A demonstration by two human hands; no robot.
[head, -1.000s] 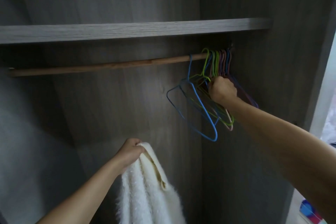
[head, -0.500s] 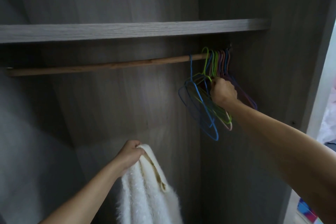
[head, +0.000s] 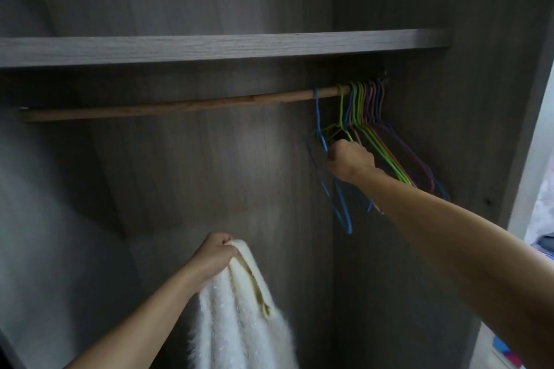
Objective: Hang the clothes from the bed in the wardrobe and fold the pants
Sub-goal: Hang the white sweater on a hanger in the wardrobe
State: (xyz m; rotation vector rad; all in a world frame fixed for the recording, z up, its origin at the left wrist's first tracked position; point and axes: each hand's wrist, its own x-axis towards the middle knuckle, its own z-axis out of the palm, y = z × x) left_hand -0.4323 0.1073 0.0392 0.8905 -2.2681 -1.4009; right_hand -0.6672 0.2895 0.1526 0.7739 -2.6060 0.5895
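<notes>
Head view: I see one rod (head: 180, 105), one shelf (head: 209, 46) above it, one white sweater (head: 239, 323), and a bunch of wire hangers (head: 364, 102) at the rod's right end, too packed to count. My right hand (head: 349, 159) has its fingers curled round the blue hanger (head: 344, 216), the leftmost one on the rod. My left hand (head: 214, 255) clutches the sweater's collar, low inside the wardrobe.

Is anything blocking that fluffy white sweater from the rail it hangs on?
Nothing visible. The sweater, held by the left hand, hangs below a bare stretch of wooden rail; the wire hangers bunch at its right end, where the right hand grips one.
</notes>
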